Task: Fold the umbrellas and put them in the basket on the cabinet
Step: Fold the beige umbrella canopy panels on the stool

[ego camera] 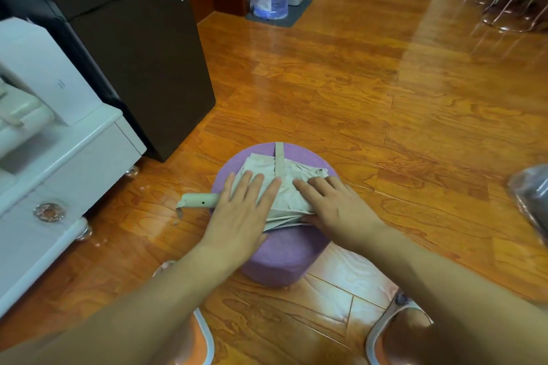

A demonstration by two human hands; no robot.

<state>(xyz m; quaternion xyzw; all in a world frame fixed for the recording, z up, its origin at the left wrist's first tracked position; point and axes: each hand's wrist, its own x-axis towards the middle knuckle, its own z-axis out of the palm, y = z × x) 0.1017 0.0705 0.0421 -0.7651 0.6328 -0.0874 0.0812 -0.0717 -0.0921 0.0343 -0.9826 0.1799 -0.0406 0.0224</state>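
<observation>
— Where was the umbrella (pixel 284 187)?
— Flat on a round purple stool (pixel 284 249), its handle (pixel 199 200) poking off the left side.
— And the hands?
— The left hand (pixel 241 216) lay flat on the cloth, fingers straight. The right hand (pixel 332 204) pressed it too, thumb under the folds.
— What was around?
— Shiny wood floor (pixel 355 92), a black fridge (pixel 130 47), a white cabinet (pixel 59 163).

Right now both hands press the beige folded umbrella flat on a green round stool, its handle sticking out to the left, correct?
Not quite: the round stool is purple, not green, as the head view shows. Both hands, left and right, do press the beige folded umbrella, handle leftward.
</observation>
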